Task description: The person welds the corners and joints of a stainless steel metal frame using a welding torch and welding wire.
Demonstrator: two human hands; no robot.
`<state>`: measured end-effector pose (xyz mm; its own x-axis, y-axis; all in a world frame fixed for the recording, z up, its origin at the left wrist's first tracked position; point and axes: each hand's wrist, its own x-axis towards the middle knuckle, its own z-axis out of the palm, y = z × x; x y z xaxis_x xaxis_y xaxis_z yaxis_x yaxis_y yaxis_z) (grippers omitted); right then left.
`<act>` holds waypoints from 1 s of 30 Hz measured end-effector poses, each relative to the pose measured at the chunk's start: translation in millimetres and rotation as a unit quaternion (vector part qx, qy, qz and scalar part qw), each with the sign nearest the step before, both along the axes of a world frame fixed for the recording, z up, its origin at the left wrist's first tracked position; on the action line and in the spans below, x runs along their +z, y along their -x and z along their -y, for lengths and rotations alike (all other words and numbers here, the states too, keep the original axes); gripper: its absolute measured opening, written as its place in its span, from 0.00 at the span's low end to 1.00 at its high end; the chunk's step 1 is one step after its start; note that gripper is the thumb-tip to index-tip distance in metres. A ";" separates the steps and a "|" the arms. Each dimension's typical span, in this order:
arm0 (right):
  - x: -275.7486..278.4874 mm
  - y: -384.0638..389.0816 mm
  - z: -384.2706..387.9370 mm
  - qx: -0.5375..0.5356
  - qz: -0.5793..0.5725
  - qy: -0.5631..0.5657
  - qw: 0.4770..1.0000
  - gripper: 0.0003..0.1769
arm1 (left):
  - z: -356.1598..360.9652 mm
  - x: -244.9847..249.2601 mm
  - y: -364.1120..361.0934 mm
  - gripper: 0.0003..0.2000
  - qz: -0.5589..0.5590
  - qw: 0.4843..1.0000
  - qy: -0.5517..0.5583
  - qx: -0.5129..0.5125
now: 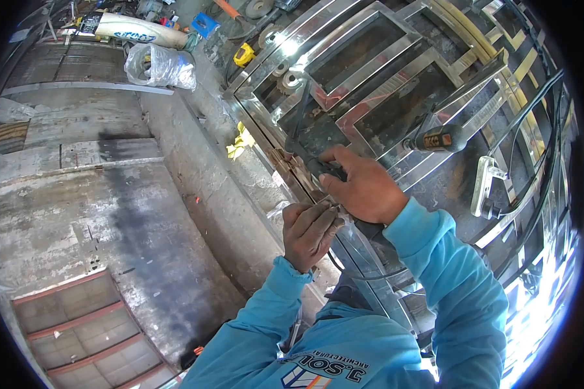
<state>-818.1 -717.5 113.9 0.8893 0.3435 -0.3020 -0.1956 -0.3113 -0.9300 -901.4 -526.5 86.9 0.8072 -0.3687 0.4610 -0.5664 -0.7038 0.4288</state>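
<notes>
My right hand (pixel 363 188) rests on a dark tool (pixel 315 165) lying across the edge of the shiny metal frame (pixel 370 58), thumb and forefinger bent around its body. Close beside it, my left hand (pixel 309 235) has its fingers pinched together at the frame's edge; what they hold, if anything, is too small to tell. A black cord (pixel 363 277) curves below both hands. On the frame to the right lies a dark cylindrical object (pixel 440 139) with an orange label.
An extension socket (pixel 484 187) with cables sits at the right. A yellow tape measure (pixel 243 55), a yellow cloth (pixel 241 141) and a clear plastic bag (pixel 160 67) lie further up. A concrete ledge (pixel 201 188) runs along the left of the frame.
</notes>
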 end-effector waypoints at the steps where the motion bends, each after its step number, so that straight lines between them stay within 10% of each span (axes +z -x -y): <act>1: -1.3 -1.5 0.3 0.015 0.010 -0.001 1.000 0.25 | -0.2 -0.5 0.4 0.18 0.001 1.000 0.001 -0.001; 30: 3.6 8.8 -5.2 -0.019 0.027 0.012 0.999 0.30 | 1.1 -2.2 1.3 0.18 0.016 1.000 0.004 0.006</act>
<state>-826.8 -712.3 117.5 0.9171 0.3014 -0.2610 -0.1577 -0.3270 -0.9318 -902.6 -527.6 84.7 0.7961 -0.3553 0.4900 -0.5719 -0.7066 0.4167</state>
